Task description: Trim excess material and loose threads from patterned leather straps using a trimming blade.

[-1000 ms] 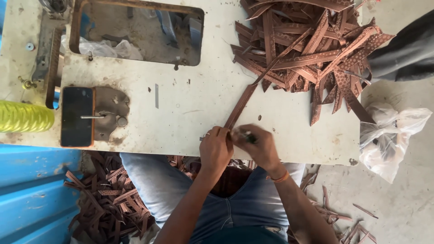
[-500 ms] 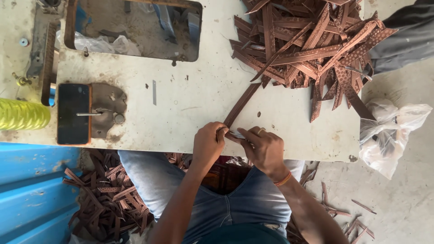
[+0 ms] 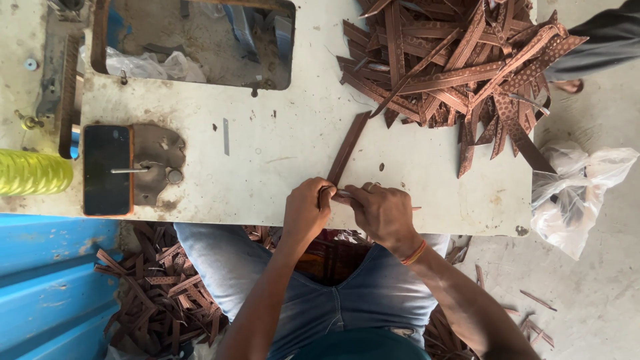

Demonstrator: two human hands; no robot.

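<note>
The left hand (image 3: 305, 212) and right hand (image 3: 381, 213) sit close together at the near edge of the table (image 3: 280, 153), both closed on the near end of a single brown strap (image 3: 347, 150). The strap lies flat on the table, running away from the hands toward a heap of similar straps (image 3: 453, 67) at the far right corner. The right hand also grips a thin tool (image 3: 413, 209), whose tip shows past the knuckles; its type cannot be determined. The strap is long, narrow and flat, leather-like, with a matte brown face; many pieces in the heap carry a stamped dotted pattern. It appears light, flexible along its length and moderately stiff across its width, not fragile, with enough surface grip to resist slipping. Best held by pinching the flat faces near the end being worked. The table top is pale, scuffed and stained. More offcuts (image 3: 153, 300) lie on the floor beside the person's knee.
</note>
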